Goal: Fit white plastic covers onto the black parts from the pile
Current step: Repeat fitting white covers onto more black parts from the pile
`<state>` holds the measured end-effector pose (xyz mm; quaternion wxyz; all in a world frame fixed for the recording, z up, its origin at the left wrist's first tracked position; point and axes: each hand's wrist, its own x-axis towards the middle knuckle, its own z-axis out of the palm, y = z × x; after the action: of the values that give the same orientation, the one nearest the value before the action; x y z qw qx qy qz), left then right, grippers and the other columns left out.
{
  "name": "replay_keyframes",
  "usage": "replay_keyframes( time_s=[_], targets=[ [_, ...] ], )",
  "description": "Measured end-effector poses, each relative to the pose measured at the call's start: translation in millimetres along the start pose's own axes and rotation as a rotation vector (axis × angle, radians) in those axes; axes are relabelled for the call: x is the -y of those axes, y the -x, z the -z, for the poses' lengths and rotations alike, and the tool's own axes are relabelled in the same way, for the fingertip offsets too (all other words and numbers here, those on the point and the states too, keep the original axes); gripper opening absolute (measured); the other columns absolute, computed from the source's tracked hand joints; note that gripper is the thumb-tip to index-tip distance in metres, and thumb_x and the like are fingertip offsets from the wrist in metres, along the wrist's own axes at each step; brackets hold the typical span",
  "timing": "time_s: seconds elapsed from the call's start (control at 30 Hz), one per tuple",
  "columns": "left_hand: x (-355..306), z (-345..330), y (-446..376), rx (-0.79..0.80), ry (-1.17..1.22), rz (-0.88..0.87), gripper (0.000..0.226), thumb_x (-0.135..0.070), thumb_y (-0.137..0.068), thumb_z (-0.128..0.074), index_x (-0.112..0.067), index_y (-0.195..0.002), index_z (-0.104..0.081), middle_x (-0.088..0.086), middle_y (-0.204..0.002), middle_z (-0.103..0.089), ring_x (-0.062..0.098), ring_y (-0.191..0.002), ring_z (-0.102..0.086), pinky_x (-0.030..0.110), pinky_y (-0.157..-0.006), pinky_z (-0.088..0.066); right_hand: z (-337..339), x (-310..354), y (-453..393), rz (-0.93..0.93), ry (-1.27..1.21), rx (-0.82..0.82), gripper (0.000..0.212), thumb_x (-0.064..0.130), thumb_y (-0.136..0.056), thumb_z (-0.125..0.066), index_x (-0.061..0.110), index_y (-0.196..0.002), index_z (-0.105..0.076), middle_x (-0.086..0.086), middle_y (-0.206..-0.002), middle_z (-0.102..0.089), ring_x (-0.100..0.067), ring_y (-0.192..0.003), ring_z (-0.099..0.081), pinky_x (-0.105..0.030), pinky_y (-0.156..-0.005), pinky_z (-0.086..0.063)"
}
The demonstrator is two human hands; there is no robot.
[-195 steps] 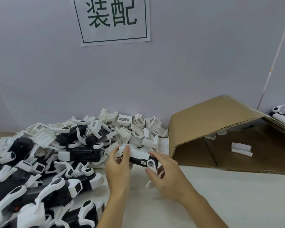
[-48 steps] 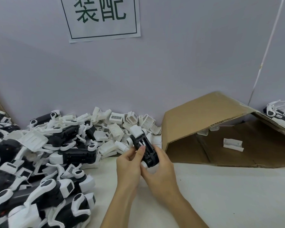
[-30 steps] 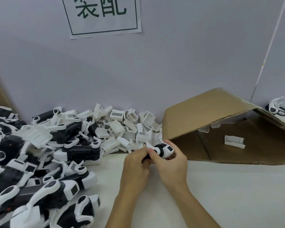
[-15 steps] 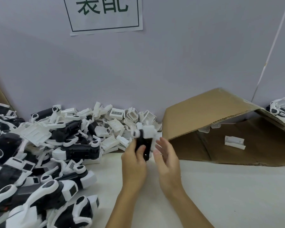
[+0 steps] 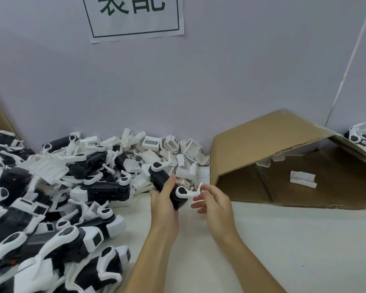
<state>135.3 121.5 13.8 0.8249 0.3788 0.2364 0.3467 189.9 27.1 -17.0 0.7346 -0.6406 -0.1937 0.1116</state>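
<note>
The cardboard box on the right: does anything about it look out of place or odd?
Yes. The cardboard box lies tipped on its side, its opening facing the person, with one flap sloping like a roof. A single white cover lies alone inside it, apart from the heap of white covers against the wall.

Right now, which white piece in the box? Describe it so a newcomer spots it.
Find the tipped cardboard box right of the pile. On its brown floor lies one white cover, alone, unlike the heaped ones at the wall.

White table (image 5: 273,246) with heaped black-and-white parts (image 5: 51,208), loose white covers (image 5: 173,153), cardboard box (image 5: 283,166).
</note>
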Motion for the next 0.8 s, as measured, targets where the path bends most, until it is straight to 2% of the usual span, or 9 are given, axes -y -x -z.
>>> replay_keyframes(
  time_s=[0.07, 0.13, 0.23, 0.3, 0.4, 0.47, 0.57, 0.67, 0.8],
  targets=[
    [-1.8, 0.5, 3.1, 0.080, 0.033, 0.003, 0.022, -0.020, -0.093, -0.064, -0.008, -0.111, -0.059, 0.001, -0.079, -0.070, 0.014, -0.065, -0.069, 0.026, -0.056, -0.056, 0.0, 2.2, 0.8, -0.012, -0.009, 0.051, 0.028, 0.005, -0.103, -0.041, 0.016, -0.104, -0.067, -0.010, -0.079, -0.070, -0.023, -0.065, -0.070, -0.020, -0.054, -0.047],
    [-3.7, 2.6, 4.4, 0.143, 0.042, -0.012, 0.023, -0.023, -0.085, -0.069, -0.009, -0.103, -0.066, 0.004, -0.082, -0.072, 0.015, -0.065, -0.069, 0.025, -0.057, -0.056, -0.2, 3.8, 0.2, -0.023, -0.048, 0.083, 0.028, 0.005, -0.102, -0.041, 0.018, -0.107, -0.065, -0.017, -0.089, -0.072, -0.027, -0.065, -0.072, -0.022, -0.054, -0.048],
    [-4.5, 3.3, 5.3, 0.198, 0.056, -0.072, 0.037, -0.024, -0.080, -0.065, 0.002, -0.106, -0.062, 0.010, -0.082, -0.069, 0.020, -0.066, -0.067, 0.028, -0.060, -0.056, 0.5, 5.3, -1.0, -0.053, -0.111, 0.150, 0.022, 0.019, -0.100, -0.047, 0.020, -0.115, -0.063, -0.014, -0.100, -0.074, -0.031, -0.073, -0.074, -0.025, -0.061, -0.050],
    [-3.0, 3.2, 5.5, 0.211, 0.056, -0.064, 0.042, -0.025, -0.084, -0.060, 0.006, -0.111, -0.059, 0.015, -0.088, -0.071, 0.026, -0.075, -0.071, 0.033, -0.065, -0.058, 2.4, 7.0, -0.4, -0.062, -0.133, 0.238, 0.034, 0.031, -0.088, -0.050, 0.017, -0.115, -0.066, -0.012, -0.100, -0.075, -0.032, -0.076, -0.074, -0.025, -0.063, -0.051],
    [-1.0, 5.0, 4.9, 0.205, 0.071, 0.030, 0.037, -0.029, -0.095, -0.050, 0.000, -0.115, -0.063, 0.017, -0.097, -0.070, 0.029, -0.084, -0.070, 0.039, -0.076, -0.056, 3.5, 9.1, 2.6, -0.081, -0.149, 0.328, 0.030, 0.036, -0.084, -0.057, 0.019, -0.106, -0.070, -0.010, -0.092, -0.074, -0.028, -0.076, -0.072, -0.028, -0.066, -0.051],
    [-0.6, 5.8, 4.4, 0.193, 0.058, 0.062, 0.032, -0.025, -0.103, -0.042, -0.005, -0.114, -0.064, 0.016, -0.099, -0.072, 0.028, -0.083, -0.071, 0.038, -0.070, -0.057, 2.5, 8.8, 3.6, -0.075, -0.122, 0.328, 0.021, 0.031, -0.086, -0.064, 0.020, -0.102, -0.069, -0.007, -0.087, -0.073, -0.025, -0.075, -0.070, -0.030, -0.069, -0.051],
    [0.5, 5.0, 4.9, 0.168, 0.008, 0.040, 0.033, -0.020, -0.107, -0.036, -0.006, -0.118, -0.064, 0.013, -0.104, -0.075, 0.029, -0.086, -0.072, 0.038, -0.066, -0.059, 1.0, 7.0, 3.9, -0.046, -0.044, 0.303, 0.015, 0.018, -0.094, -0.065, 0.021, -0.109, -0.065, -0.001, -0.087, -0.074, -0.022, -0.075, -0.070, -0.028, -0.068, -0.050],
    [0.3, 2.8, 7.1, 0.148, -0.083, 0.021, 0.031, -0.019, -0.108, -0.037, -0.008, -0.119, -0.064, 0.015, -0.102, -0.075, 0.036, -0.089, -0.068, 0.039, -0.062, -0.056, -0.2, 6.5, 3.6, -0.040, -0.015, 0.265, 0.017, 0.013, -0.096, -0.064, 0.025, -0.108, -0.065, 0.002, -0.087, -0.073, -0.017, -0.077, -0.069, -0.026, -0.064, -0.050],
    [2.7, -0.6, 7.5, 0.122, -0.145, 0.002, 0.031, -0.015, -0.107, -0.039, -0.008, -0.127, -0.062, 0.025, -0.117, -0.068, 0.038, -0.093, -0.062, 0.033, -0.059, -0.047, -1.8, 4.0, 2.7, -0.064, -0.014, 0.252, 0.026, 0.004, -0.097, -0.058, 0.027, -0.108, -0.064, 0.003, -0.087, -0.072, -0.012, -0.071, -0.067, -0.024, -0.063, -0.052]
  ],
)
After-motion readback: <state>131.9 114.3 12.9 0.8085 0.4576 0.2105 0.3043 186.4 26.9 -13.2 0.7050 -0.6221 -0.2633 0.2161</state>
